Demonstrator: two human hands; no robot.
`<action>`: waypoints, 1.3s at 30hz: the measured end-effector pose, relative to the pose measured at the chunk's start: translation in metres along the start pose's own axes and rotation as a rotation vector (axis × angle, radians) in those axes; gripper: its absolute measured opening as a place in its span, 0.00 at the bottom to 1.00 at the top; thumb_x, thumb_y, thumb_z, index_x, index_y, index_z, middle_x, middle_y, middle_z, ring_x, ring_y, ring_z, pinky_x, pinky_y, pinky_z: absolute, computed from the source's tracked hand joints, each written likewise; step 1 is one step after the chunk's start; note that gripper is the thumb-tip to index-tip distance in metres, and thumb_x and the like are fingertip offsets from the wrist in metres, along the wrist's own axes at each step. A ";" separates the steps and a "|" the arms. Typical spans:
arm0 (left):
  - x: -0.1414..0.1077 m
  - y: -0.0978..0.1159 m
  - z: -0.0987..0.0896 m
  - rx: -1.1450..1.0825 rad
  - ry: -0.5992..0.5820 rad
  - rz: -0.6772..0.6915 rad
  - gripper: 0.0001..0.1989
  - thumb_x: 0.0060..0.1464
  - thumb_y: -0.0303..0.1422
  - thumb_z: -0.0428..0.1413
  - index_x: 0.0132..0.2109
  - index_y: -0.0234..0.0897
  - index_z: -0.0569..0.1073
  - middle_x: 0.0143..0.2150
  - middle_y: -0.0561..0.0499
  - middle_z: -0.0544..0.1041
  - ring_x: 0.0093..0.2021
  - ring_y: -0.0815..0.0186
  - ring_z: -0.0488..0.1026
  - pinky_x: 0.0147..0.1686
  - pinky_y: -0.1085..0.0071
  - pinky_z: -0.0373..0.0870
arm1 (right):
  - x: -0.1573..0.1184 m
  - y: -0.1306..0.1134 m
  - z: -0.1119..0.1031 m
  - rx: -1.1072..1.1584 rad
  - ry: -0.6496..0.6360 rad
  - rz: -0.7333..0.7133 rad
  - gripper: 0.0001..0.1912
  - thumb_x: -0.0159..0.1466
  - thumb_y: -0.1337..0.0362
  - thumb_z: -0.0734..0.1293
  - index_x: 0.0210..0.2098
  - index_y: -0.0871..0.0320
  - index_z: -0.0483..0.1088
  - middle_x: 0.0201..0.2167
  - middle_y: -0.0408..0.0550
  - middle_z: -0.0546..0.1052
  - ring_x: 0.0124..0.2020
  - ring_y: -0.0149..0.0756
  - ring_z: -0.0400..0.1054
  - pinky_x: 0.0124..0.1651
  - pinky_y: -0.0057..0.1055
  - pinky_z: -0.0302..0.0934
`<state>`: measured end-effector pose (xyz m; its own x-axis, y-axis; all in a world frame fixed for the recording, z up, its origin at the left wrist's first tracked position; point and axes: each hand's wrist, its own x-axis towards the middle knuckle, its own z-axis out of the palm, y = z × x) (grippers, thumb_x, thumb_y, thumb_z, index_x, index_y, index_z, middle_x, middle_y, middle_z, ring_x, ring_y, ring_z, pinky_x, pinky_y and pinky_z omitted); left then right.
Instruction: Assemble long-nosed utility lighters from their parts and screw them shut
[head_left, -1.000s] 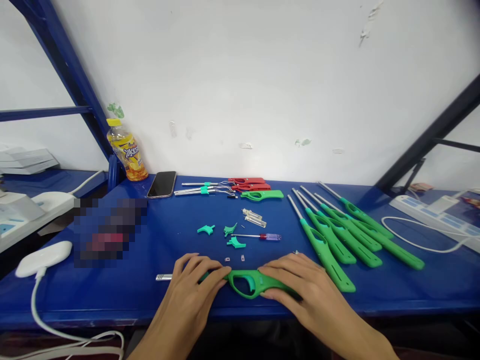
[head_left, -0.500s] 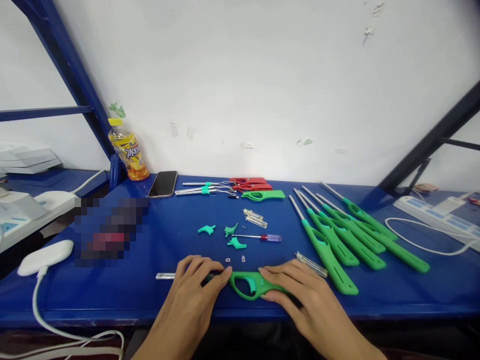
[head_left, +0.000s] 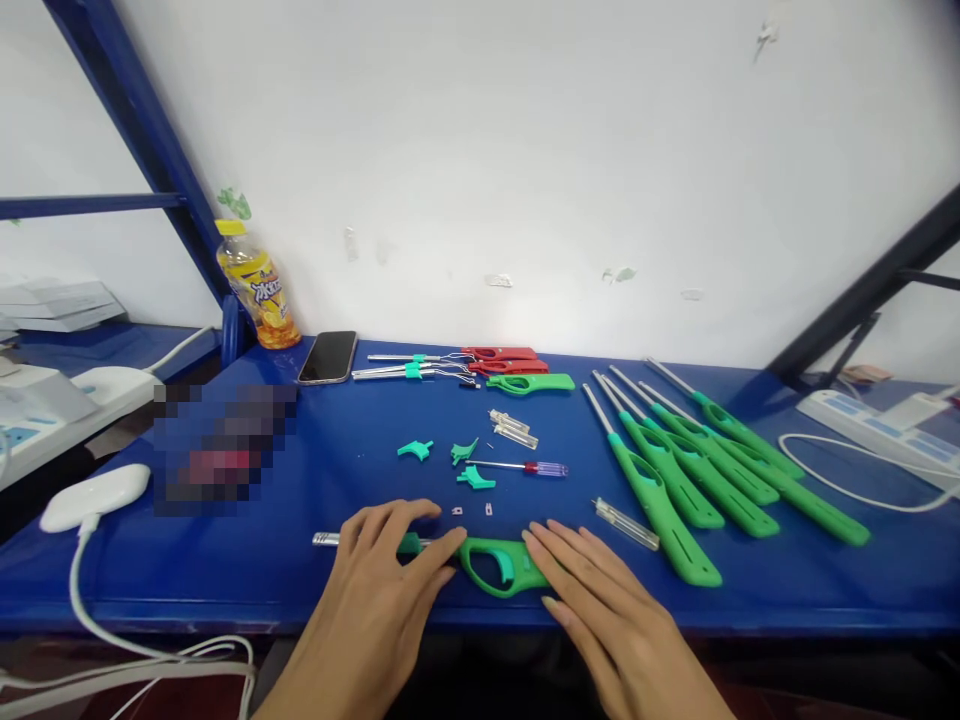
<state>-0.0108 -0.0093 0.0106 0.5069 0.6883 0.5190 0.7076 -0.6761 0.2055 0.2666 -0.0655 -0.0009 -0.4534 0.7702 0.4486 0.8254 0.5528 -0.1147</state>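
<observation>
A green gas lighter [head_left: 487,590] lies sideways at the table's front edge, its metal tube pointing left. Its teal trigger shows inside the handle loop. My left hand [head_left: 386,585] bends over the tube end, thumb against the front of the handle, index finger raised off it. Over the rear of the handle rests my right hand [head_left: 600,600], long fingers across the top and thumb on the near side, hiding that end. Just beyond lie two small pale clips [head_left: 457,511], several loose teal triggers [head_left: 476,479] and a screwdriver [head_left: 547,469] with a purple handle.
Several green lighters [head_left: 660,520] lie fanned at right, beside a clear fuel tank [head_left: 627,524]. Two more tanks [head_left: 514,430] sit mid-table. Red handle shells [head_left: 502,353], a green shell [head_left: 532,383] and metal tubes [head_left: 390,373] lie behind. A phone [head_left: 328,357] and drink bottle [head_left: 259,290] stand back left.
My right hand's fingers have straightened and lie flatter over the handle. My left thumb and index finger have parted slightly, showing the teal collar. The view has shifted a little.
</observation>
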 end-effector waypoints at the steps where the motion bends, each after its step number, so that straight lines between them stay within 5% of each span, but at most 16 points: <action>1: -0.004 -0.002 -0.003 0.027 -0.011 -0.052 0.18 0.73 0.31 0.51 0.65 0.50 0.72 0.61 0.45 0.74 0.57 0.49 0.72 0.51 0.51 0.72 | 0.000 0.000 0.000 0.000 0.009 -0.002 0.33 0.76 0.71 0.61 0.78 0.53 0.53 0.71 0.40 0.68 0.71 0.35 0.64 0.74 0.32 0.57; 5: -0.018 -0.020 -0.012 0.077 -0.044 -0.185 0.19 0.72 0.39 0.53 0.67 0.49 0.69 0.59 0.44 0.75 0.56 0.48 0.74 0.50 0.49 0.73 | -0.001 0.002 0.002 0.001 0.043 0.003 0.34 0.75 0.71 0.61 0.78 0.50 0.54 0.70 0.40 0.71 0.68 0.36 0.68 0.71 0.31 0.61; 10: -0.011 -0.027 -0.001 -0.001 -0.112 -0.058 0.11 0.73 0.30 0.50 0.53 0.44 0.77 0.49 0.48 0.78 0.45 0.58 0.77 0.43 0.62 0.73 | 0.002 0.000 -0.001 0.102 0.056 0.042 0.29 0.76 0.69 0.60 0.74 0.48 0.63 0.65 0.45 0.77 0.62 0.38 0.74 0.60 0.26 0.73; 15: 0.000 -0.010 0.008 -0.047 -0.095 0.016 0.12 0.75 0.27 0.47 0.52 0.40 0.75 0.50 0.48 0.79 0.45 0.59 0.77 0.44 0.63 0.73 | 0.010 -0.006 -0.009 0.181 0.065 0.064 0.26 0.78 0.64 0.59 0.73 0.43 0.63 0.51 0.49 0.81 0.49 0.39 0.80 0.49 0.27 0.78; 19: 0.005 -0.007 0.003 -0.055 -0.017 0.064 0.12 0.77 0.29 0.45 0.56 0.41 0.73 0.48 0.51 0.82 0.46 0.61 0.80 0.48 0.61 0.73 | 0.013 -0.003 -0.008 0.035 0.048 0.042 0.25 0.80 0.57 0.55 0.73 0.53 0.63 0.45 0.54 0.80 0.42 0.40 0.81 0.42 0.29 0.79; 23: 0.008 -0.007 0.001 -0.003 0.128 0.147 0.15 0.78 0.31 0.43 0.60 0.40 0.73 0.46 0.51 0.83 0.41 0.64 0.81 0.42 0.66 0.76 | 0.019 0.001 -0.011 -0.126 0.060 -0.023 0.26 0.80 0.49 0.52 0.60 0.55 0.73 0.43 0.54 0.81 0.40 0.42 0.83 0.39 0.33 0.79; 30: 0.008 -0.008 0.008 0.082 0.149 0.194 0.16 0.77 0.27 0.43 0.57 0.41 0.74 0.43 0.51 0.84 0.38 0.62 0.82 0.38 0.66 0.77 | 0.021 0.006 -0.028 -0.190 0.112 -0.127 0.26 0.80 0.47 0.51 0.56 0.51 0.75 0.42 0.45 0.86 0.39 0.39 0.84 0.41 0.33 0.78; 34: 0.007 -0.002 0.007 0.063 0.148 0.193 0.21 0.69 0.16 0.43 0.56 0.39 0.73 0.43 0.52 0.84 0.38 0.63 0.81 0.41 0.63 0.75 | 0.015 0.004 -0.030 -0.116 0.062 -0.062 0.24 0.79 0.47 0.55 0.62 0.49 0.74 0.48 0.45 0.86 0.45 0.41 0.84 0.45 0.33 0.79; 39: 0.011 0.005 0.005 0.064 0.210 0.245 0.19 0.69 0.16 0.44 0.54 0.37 0.74 0.41 0.50 0.84 0.36 0.63 0.80 0.41 0.63 0.73 | 0.010 0.003 -0.018 0.007 0.015 0.033 0.24 0.79 0.47 0.56 0.63 0.47 0.75 0.50 0.46 0.85 0.48 0.42 0.83 0.48 0.33 0.79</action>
<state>0.0011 -0.0040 0.0133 0.5581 0.4329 0.7079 0.6100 -0.7924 0.0037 0.2712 -0.0622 0.0192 -0.4210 0.7834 0.4573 0.8373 0.5295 -0.1363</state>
